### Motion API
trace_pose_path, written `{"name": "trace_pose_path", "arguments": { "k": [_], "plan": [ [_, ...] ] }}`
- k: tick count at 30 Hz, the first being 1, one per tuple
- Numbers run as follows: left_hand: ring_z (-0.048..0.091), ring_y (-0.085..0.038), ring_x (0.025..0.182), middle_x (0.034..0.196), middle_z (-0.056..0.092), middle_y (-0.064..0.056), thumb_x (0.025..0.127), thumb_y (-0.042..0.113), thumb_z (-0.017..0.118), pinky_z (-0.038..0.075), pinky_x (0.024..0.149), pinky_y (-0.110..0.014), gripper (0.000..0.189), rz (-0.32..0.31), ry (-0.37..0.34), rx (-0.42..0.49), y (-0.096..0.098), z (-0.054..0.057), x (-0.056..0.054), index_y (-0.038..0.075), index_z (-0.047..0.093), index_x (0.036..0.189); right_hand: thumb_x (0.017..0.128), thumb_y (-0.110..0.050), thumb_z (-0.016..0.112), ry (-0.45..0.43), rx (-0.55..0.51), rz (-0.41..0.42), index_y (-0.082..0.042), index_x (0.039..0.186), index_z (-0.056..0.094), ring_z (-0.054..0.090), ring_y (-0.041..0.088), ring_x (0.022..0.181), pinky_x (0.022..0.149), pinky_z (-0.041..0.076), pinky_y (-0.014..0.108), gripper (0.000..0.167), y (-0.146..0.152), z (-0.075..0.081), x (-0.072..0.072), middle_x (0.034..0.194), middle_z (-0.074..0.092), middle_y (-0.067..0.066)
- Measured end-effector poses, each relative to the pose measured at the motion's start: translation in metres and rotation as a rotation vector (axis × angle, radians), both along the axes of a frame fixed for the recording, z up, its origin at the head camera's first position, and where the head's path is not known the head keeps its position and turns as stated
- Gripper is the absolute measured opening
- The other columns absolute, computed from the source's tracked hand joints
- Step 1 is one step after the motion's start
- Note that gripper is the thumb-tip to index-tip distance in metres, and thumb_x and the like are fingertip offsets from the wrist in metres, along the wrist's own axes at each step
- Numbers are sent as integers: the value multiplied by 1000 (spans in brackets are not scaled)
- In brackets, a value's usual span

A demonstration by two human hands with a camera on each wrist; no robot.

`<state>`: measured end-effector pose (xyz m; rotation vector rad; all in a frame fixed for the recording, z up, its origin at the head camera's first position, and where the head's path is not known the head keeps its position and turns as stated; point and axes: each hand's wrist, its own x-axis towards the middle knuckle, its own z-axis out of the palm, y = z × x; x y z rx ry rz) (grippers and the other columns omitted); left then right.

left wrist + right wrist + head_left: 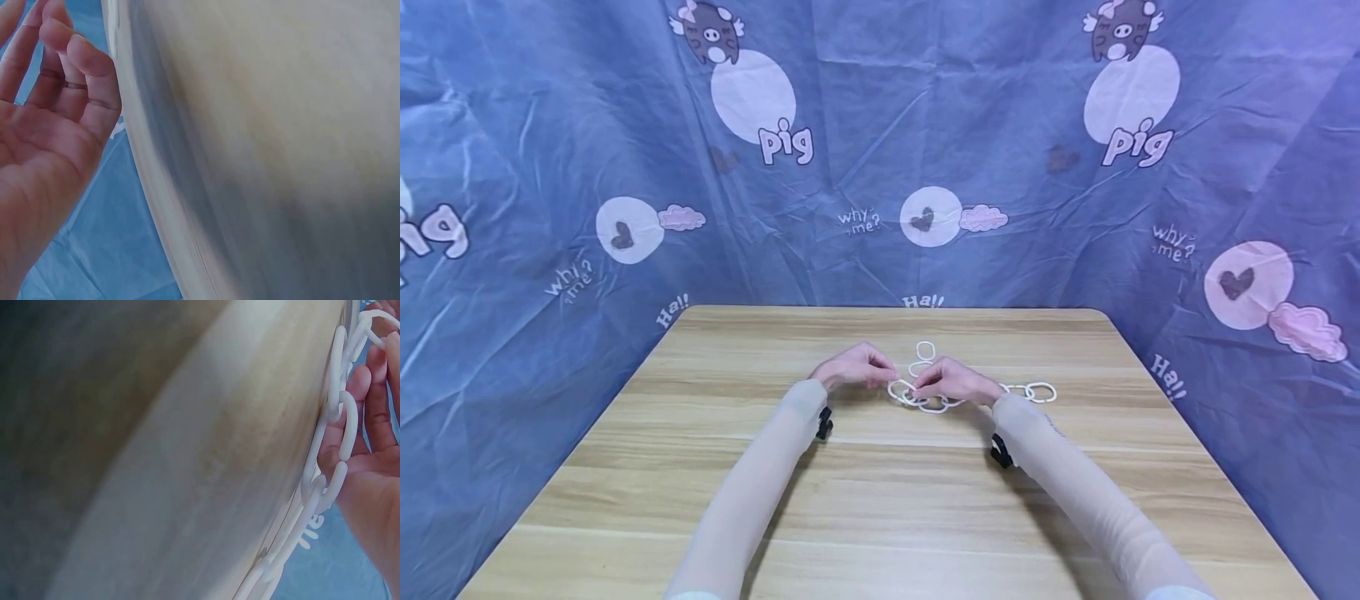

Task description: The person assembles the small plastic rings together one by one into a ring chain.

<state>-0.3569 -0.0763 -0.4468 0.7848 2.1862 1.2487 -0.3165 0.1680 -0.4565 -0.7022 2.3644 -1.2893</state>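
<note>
White plastic chain links are joined in a row across the wooden table. My left hand [857, 367] pinches the raised oval link [891, 389] at the chain's left end. From the other side, my right hand [957, 381] pinches at the same spot, its fingertips touching the links there. In the right wrist view the raised link [378, 314] shows at the top right, and the chain [350, 428] runs down beside the palm. The left wrist view shows the left hand [56, 125] with curled fingers; their tips and hold are cut off.
Beyond the hands lie a white link [926, 342] and another link [913, 367], partly hidden by the right hand. The chain's right end [1054, 392] lies past the right wrist. A blue printed cloth [865, 275] hangs behind the wooden table [895, 508].
</note>
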Motion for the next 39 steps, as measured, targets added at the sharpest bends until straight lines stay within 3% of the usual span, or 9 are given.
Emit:
{"name": "trace_pose_path", "arguments": {
  "k": [8, 14, 17, 22, 27, 30, 35, 39],
  "plan": [
    [60, -15, 70, 80, 68, -7, 93, 24, 67, 53, 61, -25, 21, 24, -29, -1, 8, -8, -7, 6, 73, 103, 87, -11, 73, -96, -11, -6, -3, 102, 75, 61, 12, 78, 68, 47, 19, 17, 5, -6, -5, 92, 76, 6],
    [53, -13, 65, 87, 67, -7, 95, 9, 61, 43, 55, -21, 27, 25, -53, -28, 17, -10, -9, 5, 66, 122, 88, -11, 72, -104, -17, 24, 0, 103, 74, 63, 9, 79, 71, 49, 19, 19, 6, -5, -5, 91, 76, 5],
    [45, -10, 56, 82, 62, -5, 94, 3, 57, 36, 49, -20, 33, 17, -30, -65, 23, -8, -9, 7, 64, 127, 88, -13, 72, -96, -15, 31, 1, 102, 74, 63, 9, 80, 75, 49, 21, 20, 5, -5, -5, 91, 76, 6],
    [41, -6, 51, 76, 57, -6, 94, 2, 56, 35, 45, -19, 38, 10, 92, -182, 30, -7, -11, 14, 64, 129, 87, -14, 74, -89, 9, 16, 0, 101, 74, 62, 9, 81, 76, 48, 21, 20, 5, -6, -6, 94, 75, 9],
    [50, -8, 70, 100, 67, -10, 92, 2, 59, 41, 60, -18, 34, -9, 211, -270, 31, -7, -13, 16, 68, 122, 87, -13, 73, -96, 6, 35, 1, 102, 74, 63, 9, 81, 76, 48, 22, 21, 4, -5, -5, 94, 76, 9],
    [53, -10, 78, 104, 67, -8, 91, 4, 62, 44, 64, -19, 26, -6, 219, -267, 28, -9, -14, 14, 70, 113, 87, -13, 73, -108, 8, 37, 0, 102, 74, 63, 10, 79, 75, 48, 22, 20, 4, -4, -5, 93, 76, 6],
    [53, -12, 65, 84, 64, -1, 89, 9, 69, 44, 56, -19, 7, 44, 155, -220, 19, -9, -15, 7, 69, 96, 87, -13, 73, -124, 10, 31, -3, 103, 75, 62, 10, 79, 73, 48, 22, 19, 4, -3, -6, 92, 76, 2],
    [53, -11, 61, 76, 60, 1, 85, 11, 75, 45, 54, -19, 15, 98, 160, -202, 13, -9, -15, 4, 66, 94, 87, -14, 74, -136, 6, 26, -4, 101, 75, 61, 10, 76, 70, 47, 21, 18, 3, -4, -7, 89, 75, 1]
  ]
}}
